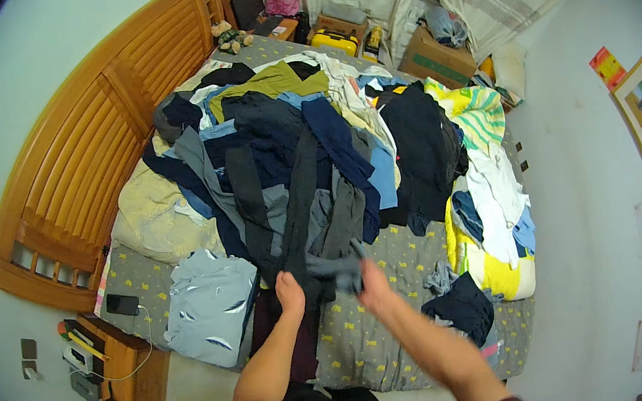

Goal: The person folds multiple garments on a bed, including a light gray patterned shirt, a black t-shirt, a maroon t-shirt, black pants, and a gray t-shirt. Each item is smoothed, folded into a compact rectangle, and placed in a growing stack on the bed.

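Observation:
Both arms reach over a bed heaped with clothes. My left hand (289, 294) is at the near end of dark grey trousers (303, 203), whose legs spread away over the pile; its fingers are curled on the dark fabric. My right hand (374, 286), blurred, grips a grey-blue cloth (337, 269) that stretches towards my left hand. A dark maroon garment (285, 336) hangs near the bed's edge below my left hand. To the left lies a folded light-blue garment (212, 307). Navy trousers (343, 160) and an olive-green garment (269, 83) lie farther up the pile.
A black garment heap (421, 142) lies right of the pile, beside white clothes (494, 193) on a yellow-and-white quilt. A phone (123, 303) with a cable rests near the wooden headboard (94, 141). A wooden nightstand (141, 370) stands left; a cardboard box (437, 58) stands beyond the bed.

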The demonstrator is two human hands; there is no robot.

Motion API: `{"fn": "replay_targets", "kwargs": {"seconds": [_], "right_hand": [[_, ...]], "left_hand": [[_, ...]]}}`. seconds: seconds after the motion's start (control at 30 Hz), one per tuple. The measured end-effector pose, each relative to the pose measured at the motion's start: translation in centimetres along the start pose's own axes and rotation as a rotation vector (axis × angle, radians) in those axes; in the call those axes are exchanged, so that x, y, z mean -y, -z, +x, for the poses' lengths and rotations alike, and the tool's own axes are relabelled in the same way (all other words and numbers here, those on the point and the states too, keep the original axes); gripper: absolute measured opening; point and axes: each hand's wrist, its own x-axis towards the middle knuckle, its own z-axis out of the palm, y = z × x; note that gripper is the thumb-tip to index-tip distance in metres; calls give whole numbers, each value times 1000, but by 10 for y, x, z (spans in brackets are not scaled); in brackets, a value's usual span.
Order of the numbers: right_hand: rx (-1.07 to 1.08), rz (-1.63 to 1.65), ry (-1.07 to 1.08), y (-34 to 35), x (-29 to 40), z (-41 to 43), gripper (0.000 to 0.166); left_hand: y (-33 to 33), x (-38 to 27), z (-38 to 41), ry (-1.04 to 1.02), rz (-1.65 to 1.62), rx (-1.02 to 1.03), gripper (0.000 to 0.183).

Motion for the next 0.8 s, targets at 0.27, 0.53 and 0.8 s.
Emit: {"fn": "replay_targets", "kwargs": {"seconds": [0.27, 0.53, 0.8], "right_hand": [[538, 20, 444, -181, 144, -68, 55], [471, -273, 39, 51, -13, -196, 73], [670, 290, 254, 74, 30, -317, 120]], "left_hand": [[129, -196, -181, -636, -236, 326, 51], [153, -268, -276, -612, -548, 1111, 32], [47, -286, -264, -120, -1092, 1314, 32]]}}
